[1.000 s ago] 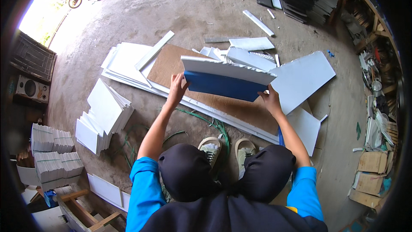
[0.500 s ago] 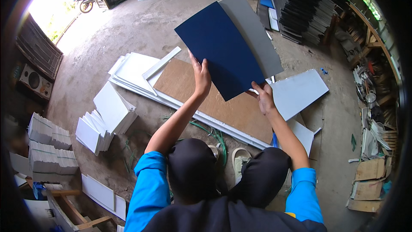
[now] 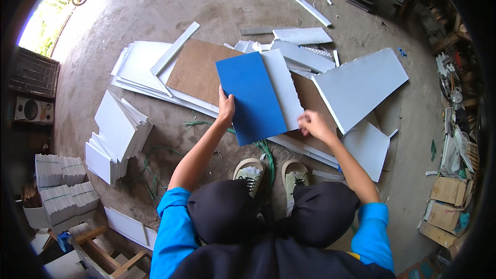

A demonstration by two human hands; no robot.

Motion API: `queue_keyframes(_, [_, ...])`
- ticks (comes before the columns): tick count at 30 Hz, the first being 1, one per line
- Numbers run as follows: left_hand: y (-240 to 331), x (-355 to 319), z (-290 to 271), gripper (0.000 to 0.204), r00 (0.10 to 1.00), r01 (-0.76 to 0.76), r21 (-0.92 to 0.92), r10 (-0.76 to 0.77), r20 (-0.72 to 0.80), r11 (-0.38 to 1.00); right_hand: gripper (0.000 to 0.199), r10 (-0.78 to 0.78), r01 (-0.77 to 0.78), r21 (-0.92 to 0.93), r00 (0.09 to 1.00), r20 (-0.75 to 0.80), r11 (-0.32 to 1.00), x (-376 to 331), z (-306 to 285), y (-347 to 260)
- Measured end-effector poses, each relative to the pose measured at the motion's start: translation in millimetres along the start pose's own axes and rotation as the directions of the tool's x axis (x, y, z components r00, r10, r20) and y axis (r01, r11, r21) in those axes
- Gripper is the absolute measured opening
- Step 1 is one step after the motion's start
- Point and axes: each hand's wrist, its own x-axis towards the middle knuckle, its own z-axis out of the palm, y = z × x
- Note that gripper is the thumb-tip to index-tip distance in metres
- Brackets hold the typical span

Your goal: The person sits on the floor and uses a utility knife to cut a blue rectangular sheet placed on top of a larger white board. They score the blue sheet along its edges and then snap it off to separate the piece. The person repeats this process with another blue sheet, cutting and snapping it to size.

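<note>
Pinched the flat blue rectangular board [image 3: 253, 98] by its long left edge between the fingers of the left hand [image 3: 226, 109], over the flat brown wooden sheet [image 3: 193, 70]. Pointed its long way ahead, a bit left. Had the thin white ragged-edged board [image 3: 283, 85] poking out rightward, nearer the right hand [image 3: 314, 125]. Couldn't tell about any grip in those blurry fingers.

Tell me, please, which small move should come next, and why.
Probably, steady the rough edge of the white sheet with the right hand: this sheet juts out right of the blue panel, the left hand holds the panel's left side, and the right hand, blurred, is close to that edge, contact unclear.
</note>
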Motion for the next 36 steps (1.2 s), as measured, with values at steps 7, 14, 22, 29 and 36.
queue_keyframes(7, [0, -13, 24, 0.065, 0.999, -0.028, 0.254, 0.037, -0.03, 0.967, 0.029, -0.216, 0.236, 0.053, 0.943, -0.254, 0.97, 83, 34, 23])
queue_keyframes(14, [0, -19, 27, 0.067, 0.983, 0.073, 0.643, 0.052, -0.174, 0.762, 0.045, -0.135, 0.153, 0.041, 0.95, -0.281, 0.987, 83, 52, 8])
queue_keyframes(22, [-17, -16, 25, 0.064, 0.958, -0.052, 0.692, 0.232, -0.17, 0.72, 0.049, -0.089, 0.118, 0.068, 0.937, -0.337, 0.991, 82, 55, 4])
queue_keyframes(29, [-18, -18, 24, 0.064, 0.951, -0.088, 0.692, 0.268, -0.156, 0.717, 0.049, -0.074, 0.092, 0.038, 0.938, -0.338, 0.995, 80, 54, -3])
queue_keyframes(36, [23, 14, 41, 0.058, 0.82, -0.249, 0.903, 0.572, 0.004, 0.351, 0.052, -0.011, 0.021, 0.03, 0.953, -0.304, 0.999, 82, 48, -4])
